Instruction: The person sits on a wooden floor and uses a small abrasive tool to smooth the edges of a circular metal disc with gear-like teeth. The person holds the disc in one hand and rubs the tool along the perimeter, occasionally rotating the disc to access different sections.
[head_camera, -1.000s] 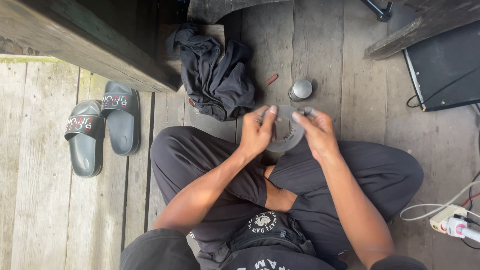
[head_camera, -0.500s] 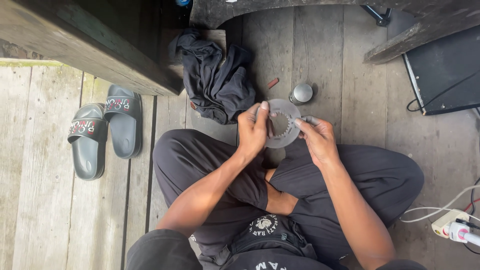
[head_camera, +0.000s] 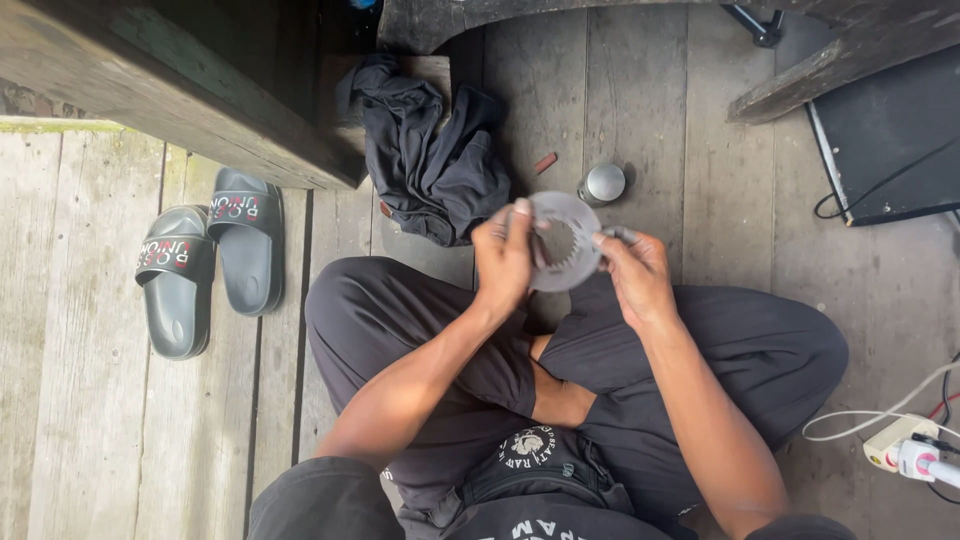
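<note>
I sit cross-legged on a wooden plank floor and hold a flat grey metal ring with inner teeth (head_camera: 560, 212) in front of my knees. My left hand (head_camera: 503, 262) grips the ring's left edge, thumb on its face. My right hand (head_camera: 633, 277) pinches the ring's right edge, and a small dark piece shows between its fingertips. The ring is tilted up toward me, above my black trousers.
A crumpled black cloth (head_camera: 430, 160) lies just beyond the ring. A small round metal can (head_camera: 604, 183) and a little red stick (head_camera: 545, 163) sit on the planks beside it. Grey slides (head_camera: 205, 258) lie at left. A power strip with cables (head_camera: 900, 440) is at right, a dark panel (head_camera: 885, 140) at upper right.
Both hands have stayed on the ring and turned it slightly. The ring's toothed inner opening now faces me more openly.
</note>
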